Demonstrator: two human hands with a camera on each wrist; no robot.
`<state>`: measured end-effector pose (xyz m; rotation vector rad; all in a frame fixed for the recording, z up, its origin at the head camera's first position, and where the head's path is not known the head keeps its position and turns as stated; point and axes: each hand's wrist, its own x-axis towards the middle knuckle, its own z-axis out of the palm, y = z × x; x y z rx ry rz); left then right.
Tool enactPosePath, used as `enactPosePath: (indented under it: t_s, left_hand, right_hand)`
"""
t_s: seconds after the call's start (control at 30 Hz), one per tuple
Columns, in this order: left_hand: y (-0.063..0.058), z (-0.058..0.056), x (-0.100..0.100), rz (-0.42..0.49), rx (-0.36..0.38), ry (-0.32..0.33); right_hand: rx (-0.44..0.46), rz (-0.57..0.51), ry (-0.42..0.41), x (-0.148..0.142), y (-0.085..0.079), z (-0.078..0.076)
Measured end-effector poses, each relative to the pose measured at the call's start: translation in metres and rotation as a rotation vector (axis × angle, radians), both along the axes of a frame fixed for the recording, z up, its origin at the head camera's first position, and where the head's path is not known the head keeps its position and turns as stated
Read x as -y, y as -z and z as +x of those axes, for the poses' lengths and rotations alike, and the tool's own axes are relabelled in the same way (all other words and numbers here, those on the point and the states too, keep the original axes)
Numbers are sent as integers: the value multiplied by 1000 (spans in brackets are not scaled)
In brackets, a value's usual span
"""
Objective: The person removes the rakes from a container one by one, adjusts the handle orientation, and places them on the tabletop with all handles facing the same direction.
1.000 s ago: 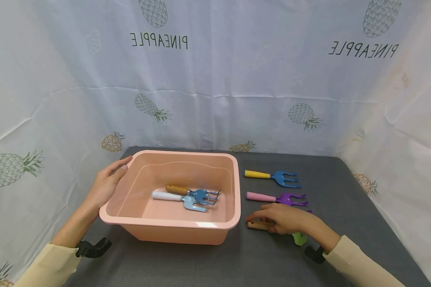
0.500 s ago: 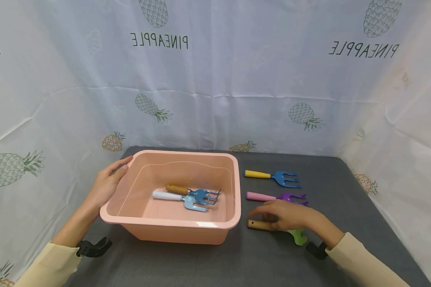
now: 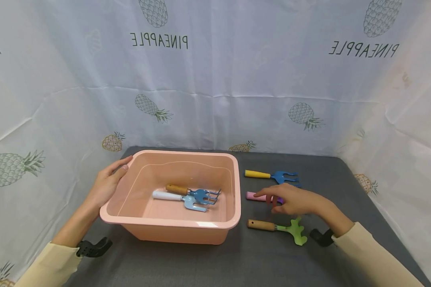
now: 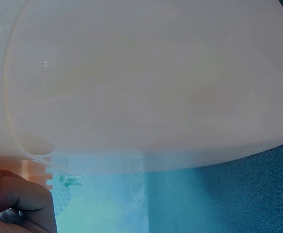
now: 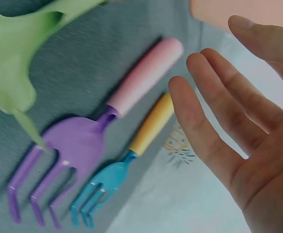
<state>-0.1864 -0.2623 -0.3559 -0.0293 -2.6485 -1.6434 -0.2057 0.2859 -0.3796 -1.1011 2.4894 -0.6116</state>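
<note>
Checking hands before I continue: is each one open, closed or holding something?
Left hand: closed, gripping the peach rectangular plastic basin by its rim.
Right hand: open, holding nothing, above the pink-handled purple three-pronged fork.

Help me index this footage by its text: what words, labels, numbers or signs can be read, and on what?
"PINEAPPLE", mirrored, on the cloth, upper left in the head view.
"PINEAPPLE", mirrored, on the same cloth, upper right.
A fragment at the head view's far left edge, also on cloth: cut off, too little to read as a word.
No text can be made out on the tub or tools.
</note>
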Motion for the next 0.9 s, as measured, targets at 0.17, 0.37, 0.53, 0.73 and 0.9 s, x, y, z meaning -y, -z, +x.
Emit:
enactPosePath:
  t_s: [0.17,0.37,0.53,0.73,0.9]
  left_hand:
    - [1,0,2,2,3,-3]
    - [1,0,1,4,9,0]
    - [0,0,0,-2,5,3]
    - [-1,0,0,1,-8,-4]
    - [-1,0,0,11,7,-5]
  right_hand:
    - [-8,25,40,4,-15,-4]
    - [-17,40,47,10,-37,-8]
    - [-113,53,33,17,-56,-13]
    - [-155,45,30,32,-84,-15]
    - [-142,10,10,47,-105,-18]
